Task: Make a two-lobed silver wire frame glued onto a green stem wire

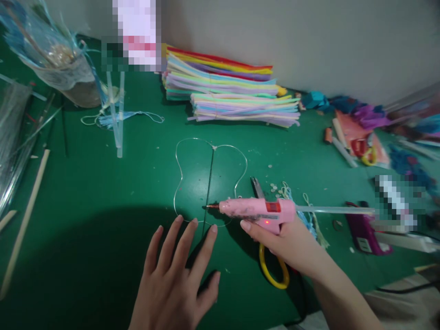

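A pink glue gun is gripped in my right hand, its red light on and a clear glue stick poking out of its back. Its metal tip points left, close to a thin dark rod. That rod runs down the middle of a curvy wire outline lying on the green table. My left hand lies palm down with fingers spread, fingertips at the lower edge of the wire. Under the glue gun are scissors with yellow handles, partly hidden by my right hand.
Bundles of pastel pipe cleaners lie along the wall. At the left stand a wrapped container and a wooden stick. Two glue sticks rest by a blue tassel. A purple device sits at the right.
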Demonstrator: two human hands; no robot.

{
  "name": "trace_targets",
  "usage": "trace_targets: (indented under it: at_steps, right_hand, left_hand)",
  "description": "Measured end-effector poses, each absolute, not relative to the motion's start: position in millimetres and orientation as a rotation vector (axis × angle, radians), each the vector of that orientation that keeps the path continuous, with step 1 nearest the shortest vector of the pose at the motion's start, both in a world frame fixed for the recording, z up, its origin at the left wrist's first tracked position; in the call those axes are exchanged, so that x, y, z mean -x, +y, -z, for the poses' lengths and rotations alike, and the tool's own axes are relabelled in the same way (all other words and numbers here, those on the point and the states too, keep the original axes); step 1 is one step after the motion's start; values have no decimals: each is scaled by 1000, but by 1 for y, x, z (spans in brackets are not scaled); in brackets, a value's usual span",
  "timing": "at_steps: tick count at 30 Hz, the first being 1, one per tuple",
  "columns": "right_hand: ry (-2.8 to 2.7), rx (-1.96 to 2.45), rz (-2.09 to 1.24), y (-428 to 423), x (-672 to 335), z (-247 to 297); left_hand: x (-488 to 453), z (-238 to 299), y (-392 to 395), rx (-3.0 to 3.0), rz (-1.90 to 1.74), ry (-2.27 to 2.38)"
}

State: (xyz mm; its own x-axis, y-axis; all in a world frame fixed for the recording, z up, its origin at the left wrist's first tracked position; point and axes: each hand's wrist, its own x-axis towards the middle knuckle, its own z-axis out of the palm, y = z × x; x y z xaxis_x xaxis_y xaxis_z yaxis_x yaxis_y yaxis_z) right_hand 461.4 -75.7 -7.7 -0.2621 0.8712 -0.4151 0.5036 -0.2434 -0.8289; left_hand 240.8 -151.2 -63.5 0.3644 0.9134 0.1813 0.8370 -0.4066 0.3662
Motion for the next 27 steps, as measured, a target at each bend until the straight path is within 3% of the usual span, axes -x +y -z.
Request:
trace_targets:
  at_steps: [27]
  right_hand:
    - [-1747,1556,-1577,-71,-464,4]
  left_hand:
    - [-247,63,-150,-2291,-611,1615]
